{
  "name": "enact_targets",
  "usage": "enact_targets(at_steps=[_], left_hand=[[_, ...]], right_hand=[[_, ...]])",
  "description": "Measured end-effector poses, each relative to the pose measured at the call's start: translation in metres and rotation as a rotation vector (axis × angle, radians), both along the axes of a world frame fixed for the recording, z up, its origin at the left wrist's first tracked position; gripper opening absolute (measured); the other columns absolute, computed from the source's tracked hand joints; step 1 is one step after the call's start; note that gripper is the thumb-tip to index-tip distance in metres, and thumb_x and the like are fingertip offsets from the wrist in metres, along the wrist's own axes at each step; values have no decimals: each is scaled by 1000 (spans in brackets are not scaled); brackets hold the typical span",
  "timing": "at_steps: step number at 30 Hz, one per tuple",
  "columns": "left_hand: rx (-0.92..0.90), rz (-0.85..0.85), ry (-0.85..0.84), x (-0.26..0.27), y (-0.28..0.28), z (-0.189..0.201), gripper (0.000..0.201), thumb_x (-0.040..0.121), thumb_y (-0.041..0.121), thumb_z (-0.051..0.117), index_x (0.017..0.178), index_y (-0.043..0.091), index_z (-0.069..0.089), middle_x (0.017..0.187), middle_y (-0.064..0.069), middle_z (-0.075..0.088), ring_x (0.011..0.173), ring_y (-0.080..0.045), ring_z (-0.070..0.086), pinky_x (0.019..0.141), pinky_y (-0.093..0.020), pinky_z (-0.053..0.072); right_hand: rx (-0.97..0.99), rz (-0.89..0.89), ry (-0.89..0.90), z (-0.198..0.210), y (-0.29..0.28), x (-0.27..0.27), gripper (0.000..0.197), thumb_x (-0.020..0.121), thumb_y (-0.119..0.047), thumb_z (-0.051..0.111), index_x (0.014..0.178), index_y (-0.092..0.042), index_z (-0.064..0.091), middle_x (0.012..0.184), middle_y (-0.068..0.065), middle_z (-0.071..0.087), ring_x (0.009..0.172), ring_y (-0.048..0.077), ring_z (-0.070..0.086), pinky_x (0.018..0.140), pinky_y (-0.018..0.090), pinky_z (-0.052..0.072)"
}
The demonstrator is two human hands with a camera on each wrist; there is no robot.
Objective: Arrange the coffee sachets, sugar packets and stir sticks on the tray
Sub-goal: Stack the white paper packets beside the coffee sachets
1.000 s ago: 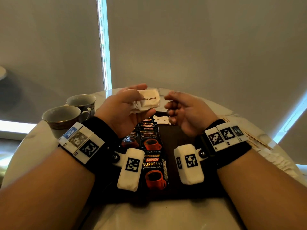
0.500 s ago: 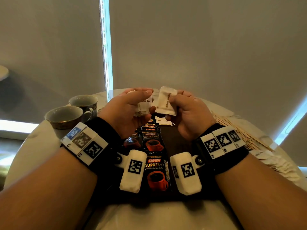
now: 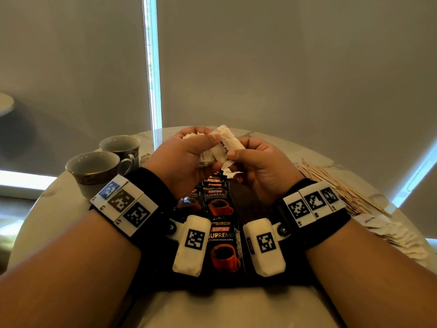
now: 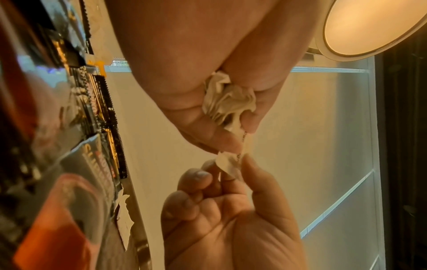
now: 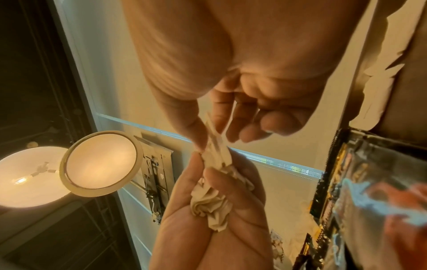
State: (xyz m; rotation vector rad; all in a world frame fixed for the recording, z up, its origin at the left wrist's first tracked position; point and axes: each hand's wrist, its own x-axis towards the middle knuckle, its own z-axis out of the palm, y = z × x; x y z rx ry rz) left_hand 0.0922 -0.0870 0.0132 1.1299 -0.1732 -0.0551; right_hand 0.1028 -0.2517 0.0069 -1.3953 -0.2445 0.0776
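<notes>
Both hands hover above the dark tray (image 3: 257,202). My left hand (image 3: 201,147) grips a crumpled bunch of white sugar packets (image 4: 228,102), also seen as a bunch (image 5: 210,204) in the right wrist view. My right hand (image 3: 246,158) pinches the lower end of one white sugar packet (image 3: 224,145) between thumb and fingers; my left thumb touches its upper part. Kopiko coffee sachets (image 3: 223,242) lie in an overlapping row on the tray's left half. One sugar packet (image 3: 233,172) lies at the tray's far end. Wooden stir sticks (image 3: 335,185) are piled on the table to the right.
Two cups (image 3: 94,166) stand on the round table at the left. A heap of loose sugar packets (image 3: 397,233) lies on the table at the right, near its edge. A grey blind hangs behind the table.
My right hand, empty a second ago, has taken one sugar packet from the left hand's bunch. The packet now leans left against my left thumb, and the hands are closer together.
</notes>
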Motion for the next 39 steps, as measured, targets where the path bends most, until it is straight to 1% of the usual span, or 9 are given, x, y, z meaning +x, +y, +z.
enact_targets(at_steps=[3,7,11,14,18,22,25,28,39], left_hand=[[15,16,14,0,-2,-1,7,94,13,66,91,16,61,86,-10,72,69,-20,70,53,-26,56],[-17,76,62,2,-1,0,7,93,16,69,97,13,63,93,-11,68,72,-22,71,53,-26,56],[-45,98,72,4,3,0,18,92,18,70,107,10,63,101,-14,66,76,-24,72,54,-27,56],[-53,103,71,4,4,0,21,93,18,70,111,10,63,100,-14,66,76,-24,72,55,-27,56],[-44,116,70,5,4,-1,20,93,19,70,110,9,63,102,-14,66,79,-25,72,55,-27,56],[-52,119,79,6,5,0,22,94,19,70,112,9,63,104,-15,66,80,-25,72,55,-27,56],[-57,117,78,6,6,0,22,93,19,71,111,10,62,105,-15,65,80,-25,71,55,-26,55],[-59,114,77,5,5,1,21,94,19,70,111,10,62,104,-15,65,80,-24,71,54,-26,55],[-47,118,73,6,4,0,20,94,20,70,110,10,62,104,-14,65,80,-24,71,55,-25,55]], right_hand=[[6,-21,-12,1,-1,0,11,91,0,59,101,-5,59,76,7,70,64,18,61,49,25,41],[126,-158,22,1,-6,9,10,97,-3,52,106,-6,55,94,13,69,68,22,68,51,27,46],[191,-366,135,-10,-21,28,8,98,-6,51,103,-11,55,92,9,64,63,15,60,52,26,40],[178,-434,241,-25,-31,43,7,99,-5,52,99,-11,53,87,8,59,62,13,54,49,23,38],[143,-482,337,-43,-36,60,23,98,-1,50,121,-2,54,86,9,58,61,12,54,41,20,42],[98,-425,394,-46,-34,61,27,98,3,46,124,6,55,93,15,61,67,15,57,43,21,48],[62,-365,410,-47,-30,58,27,97,8,44,120,9,58,110,21,61,75,19,62,47,22,53],[30,-323,430,-47,-28,56,34,99,9,41,128,7,58,124,24,60,82,21,65,50,22,56],[-68,-207,485,-41,-25,55,45,102,8,36,142,-4,52,134,23,60,86,18,67,57,21,60]])
